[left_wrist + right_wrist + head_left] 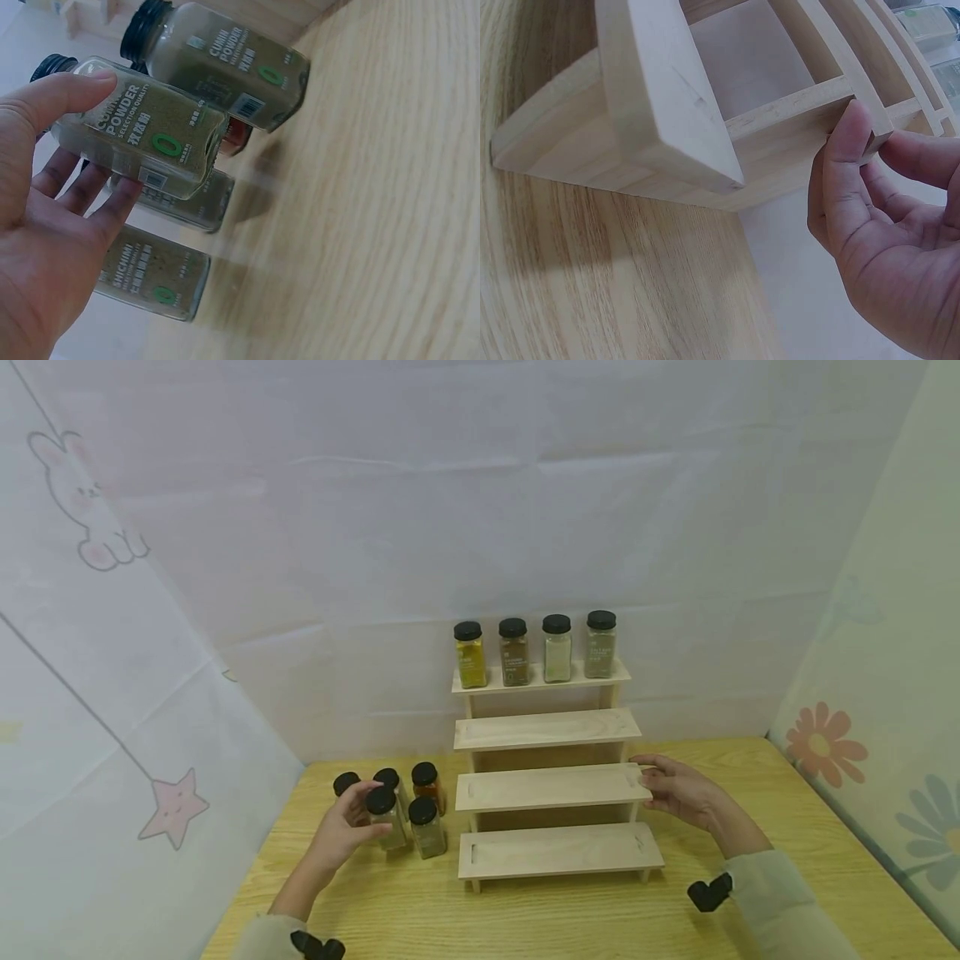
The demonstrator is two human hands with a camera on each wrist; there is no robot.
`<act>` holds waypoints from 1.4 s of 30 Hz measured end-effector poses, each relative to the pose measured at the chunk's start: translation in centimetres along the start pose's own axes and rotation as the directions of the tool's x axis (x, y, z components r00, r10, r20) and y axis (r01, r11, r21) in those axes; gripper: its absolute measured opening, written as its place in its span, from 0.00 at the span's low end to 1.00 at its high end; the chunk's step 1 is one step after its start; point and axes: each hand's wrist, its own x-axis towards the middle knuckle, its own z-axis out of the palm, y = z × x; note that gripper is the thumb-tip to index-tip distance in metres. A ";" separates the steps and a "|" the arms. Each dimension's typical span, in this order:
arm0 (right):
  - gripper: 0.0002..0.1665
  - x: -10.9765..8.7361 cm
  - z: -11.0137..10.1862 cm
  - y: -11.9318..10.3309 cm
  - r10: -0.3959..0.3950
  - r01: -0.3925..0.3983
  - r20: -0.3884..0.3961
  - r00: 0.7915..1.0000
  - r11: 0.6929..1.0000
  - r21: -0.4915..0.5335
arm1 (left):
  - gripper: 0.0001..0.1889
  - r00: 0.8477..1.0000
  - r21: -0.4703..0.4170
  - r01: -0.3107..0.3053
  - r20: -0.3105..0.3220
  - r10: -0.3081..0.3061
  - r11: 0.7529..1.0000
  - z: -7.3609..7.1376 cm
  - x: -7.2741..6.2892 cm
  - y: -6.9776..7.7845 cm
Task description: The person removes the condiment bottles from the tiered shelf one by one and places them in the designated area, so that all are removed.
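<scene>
On the left, my left hand (341, 835) holds a glass spice jar (388, 828) with a black lid, thumb on one side and fingers on the other. Its label reads cumin powder in the left wrist view, where the jar (154, 135) is nearly upright beside its neighbours; whether its base touches the table I cannot tell. A second cumin powder jar (225, 64) stands just beside it. My right hand (686, 797) pinches the right end of a wooden tiered rack (555, 787), at the second step from the bottom. Thumb and fingers (847, 142) meet around that board's corner.
Several jars stand left of the rack, among them one with red-brown contents (427, 789) and a shichimi jar (161, 274). The top step bears several black-lidded jars, including a yellow one (472, 662). Behind the wooden table (390, 918) hangs a pale cloth (420, 527).
</scene>
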 end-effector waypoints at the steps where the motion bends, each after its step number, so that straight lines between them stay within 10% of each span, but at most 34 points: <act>1: 0.37 0.0 0.0 0.0 -0.001 0.001 0.001 1.000 1.000 0.002 | 0.38 1.000 -0.005 0.000 0.002 0.000 1.000 0.0 0.0 -0.1; 33: 0.40 0.0 0.0 0.2 -0.017 0.017 0.011 1.000 1.000 -0.006 | 0.37 1.000 -0.024 0.007 -0.014 -0.007 1.000 1.2 -0.4 -2.6; 42: 0.39 0.0 -0.1 0.2 -0.016 0.016 0.022 1.000 1.000 0.009 | 0.39 0.996 0.056 -0.056 0.070 0.052 0.997 1.0 -0.3 -1.6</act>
